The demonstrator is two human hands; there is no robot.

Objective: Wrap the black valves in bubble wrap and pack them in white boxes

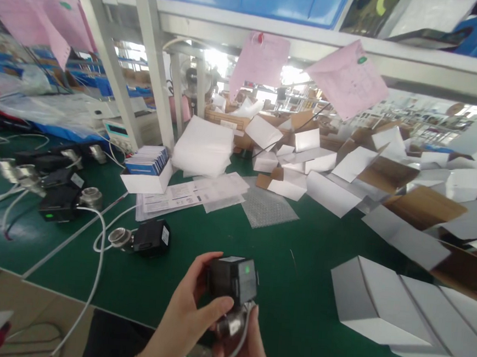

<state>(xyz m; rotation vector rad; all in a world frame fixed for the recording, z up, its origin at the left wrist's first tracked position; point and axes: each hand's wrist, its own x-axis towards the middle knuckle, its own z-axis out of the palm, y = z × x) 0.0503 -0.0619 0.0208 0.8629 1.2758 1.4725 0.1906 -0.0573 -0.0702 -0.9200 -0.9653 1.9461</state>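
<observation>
Near the front edge of the green table, my left hand (186, 312) is wrapped round a black box-shaped device (232, 280) with a green mark on its side. Below the box a metal fitting (231, 323) and a grey cable show. My right hand (250, 347) holds this lower part from underneath, its fingers partly hidden. A similar black device (151, 237) with a metal fitting lies on the table to the left, and several more (61, 200) are grouped at the far left with white cables.
Closed white boxes (393, 306) stand at the right, with open cartons (418, 206) piled behind. Bubble wrap (269, 203), printed sheets (179, 196), white foam sheets (203, 145) and a box of blue booklets (145, 182) lie further back. Shelf posts (149, 56) rise behind.
</observation>
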